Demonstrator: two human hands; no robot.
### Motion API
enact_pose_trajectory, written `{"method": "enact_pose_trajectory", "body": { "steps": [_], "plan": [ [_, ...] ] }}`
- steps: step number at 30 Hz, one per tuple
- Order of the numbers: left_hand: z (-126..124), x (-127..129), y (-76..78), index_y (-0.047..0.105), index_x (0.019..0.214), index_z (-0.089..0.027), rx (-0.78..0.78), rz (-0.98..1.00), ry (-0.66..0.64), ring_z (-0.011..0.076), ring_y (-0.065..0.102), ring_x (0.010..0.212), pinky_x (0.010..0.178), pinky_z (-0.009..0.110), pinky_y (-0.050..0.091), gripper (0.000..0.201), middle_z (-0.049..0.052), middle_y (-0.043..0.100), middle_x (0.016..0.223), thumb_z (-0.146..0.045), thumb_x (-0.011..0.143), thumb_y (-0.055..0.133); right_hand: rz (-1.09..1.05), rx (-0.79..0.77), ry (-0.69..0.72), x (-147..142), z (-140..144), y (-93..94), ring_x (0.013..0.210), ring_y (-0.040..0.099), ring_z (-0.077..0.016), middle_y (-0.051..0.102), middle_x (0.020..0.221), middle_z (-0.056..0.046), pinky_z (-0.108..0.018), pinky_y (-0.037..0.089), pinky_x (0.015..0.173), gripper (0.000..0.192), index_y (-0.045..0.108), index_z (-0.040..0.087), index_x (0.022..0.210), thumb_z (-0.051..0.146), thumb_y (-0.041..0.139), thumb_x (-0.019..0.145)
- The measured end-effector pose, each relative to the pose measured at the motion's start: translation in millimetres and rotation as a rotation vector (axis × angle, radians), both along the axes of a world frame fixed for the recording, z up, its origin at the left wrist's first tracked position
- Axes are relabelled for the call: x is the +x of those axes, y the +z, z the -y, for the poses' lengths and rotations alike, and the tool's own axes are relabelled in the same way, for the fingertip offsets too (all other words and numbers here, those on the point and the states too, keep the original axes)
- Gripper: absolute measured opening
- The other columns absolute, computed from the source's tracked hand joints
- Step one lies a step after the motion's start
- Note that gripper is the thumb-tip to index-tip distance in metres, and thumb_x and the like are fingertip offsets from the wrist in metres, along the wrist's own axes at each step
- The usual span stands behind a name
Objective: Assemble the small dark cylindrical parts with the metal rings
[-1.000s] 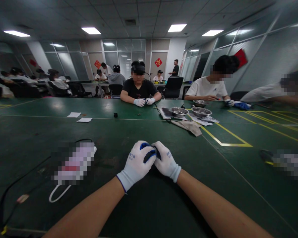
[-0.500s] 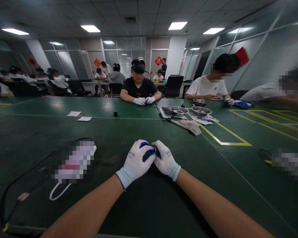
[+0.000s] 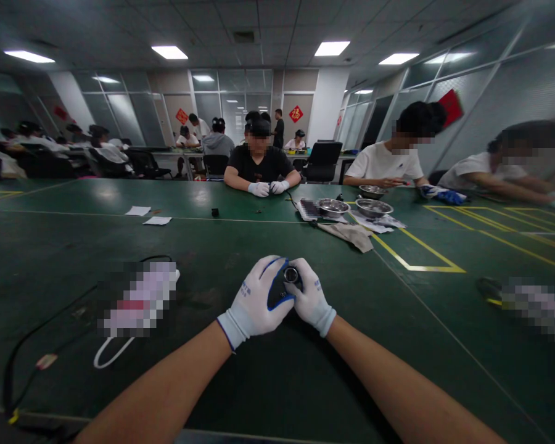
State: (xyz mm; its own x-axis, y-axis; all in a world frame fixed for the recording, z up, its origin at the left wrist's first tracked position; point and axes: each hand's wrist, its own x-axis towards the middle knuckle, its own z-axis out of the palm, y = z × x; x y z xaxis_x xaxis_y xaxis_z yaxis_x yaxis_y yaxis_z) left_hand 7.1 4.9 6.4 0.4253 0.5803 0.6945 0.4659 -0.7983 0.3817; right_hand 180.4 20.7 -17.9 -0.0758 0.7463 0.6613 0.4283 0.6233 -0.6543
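Both my hands wear white gloves with blue palms and meet above the green table. Between them is a small black round part (image 3: 290, 275) with a shiny silver ring facing up toward me. My right hand (image 3: 311, 297) is closed on its right side, thumb in front and fingers behind. My left hand (image 3: 259, 299) curves around the left side, thumb low and fingers high, tips at the part. Dark material with small glints shows inside the left hand's curl, partly hidden by the gloves. What exact kind of part it is I cannot make out.
A blurred-out pale pouch-like item (image 3: 141, 299) with a white loop lies left, beside a black cable (image 3: 16, 364). Ahead are metal bowls (image 3: 374, 208), a grey cloth (image 3: 346, 235), white papers (image 3: 158, 221) and a small black piece (image 3: 215, 213). A gloved co-worker (image 3: 261, 157) sits opposite.
My left hand's fingers and thumb have spread wider apart. The black part has turned so its silver-ringed round end, hidden before, now shows. The right hand has shifted slightly.
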Motion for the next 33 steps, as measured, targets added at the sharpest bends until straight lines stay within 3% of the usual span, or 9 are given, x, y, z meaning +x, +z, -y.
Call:
{"method": "enact_pose_trajectory", "body": {
  "steps": [3,10,18,26,33],
  "plan": [
    [2,0,4.1,0.044,0.145,-0.018,0.015,0.013,-0.048,0.0341,0.054,0.133,0.111,0.052,0.049,0.063,0.019,0.049,0.141,-0.030,0.087,0.065,-0.027,0.028,0.010,0,1,1.4,0.077,0.056,-0.0218,0.057,0.086,-0.003,-0.035,0.046,0.069,0.007,0.055,0.023,0.091,0.022,0.055,0.084],
    [6,1,6.3,0.050,0.139,-0.019,-0.075,-0.046,-0.013,0.0276,0.064,0.111,0.096,0.044,0.058,0.056,0.014,0.053,0.128,-0.025,0.085,0.066,-0.058,-0.037,0.081,0,5,8.4,0.075,0.059,-0.0206,0.060,0.083,-0.001,-0.034,0.048,0.068,0.011,0.054,0.023,0.092,0.018,0.053,0.083],
    [-1,-2,3.0,0.049,0.139,-0.018,-0.124,0.051,-0.016,0.0283,0.062,0.114,0.101,0.047,0.054,0.054,0.013,0.058,0.125,-0.026,0.088,0.064,-0.009,-0.004,0.046,-5,5,10.7,0.063,0.056,-0.0176,0.058,0.074,0.000,-0.030,0.045,0.059,0.008,0.052,0.023,0.082,0.020,0.059,0.081],
    [0,-1,4.6,0.054,0.133,-0.019,-0.113,0.064,-0.018,0.0267,0.063,0.108,0.095,0.045,0.057,0.046,0.011,0.059,0.119,-0.024,0.088,0.064,0.084,0.063,0.069,-11,9,15.4,0.071,0.053,-0.0190,0.054,0.083,-0.003,-0.031,0.043,0.060,0.012,0.050,0.023,0.077,0.013,0.057,0.077],
    [6,-2,12.5,0.066,0.110,-0.020,-0.049,-0.019,0.020,0.0258,0.063,0.101,0.088,0.043,0.058,0.023,0.010,0.060,0.110,-0.025,0.088,0.065,0.080,0.019,0.057,-13,11,14.6,0.066,0.052,-0.0173,0.051,0.078,-0.001,-0.031,0.042,0.057,0.014,0.046,0.024,0.076,0.019,0.059,0.079]
  ]
}}
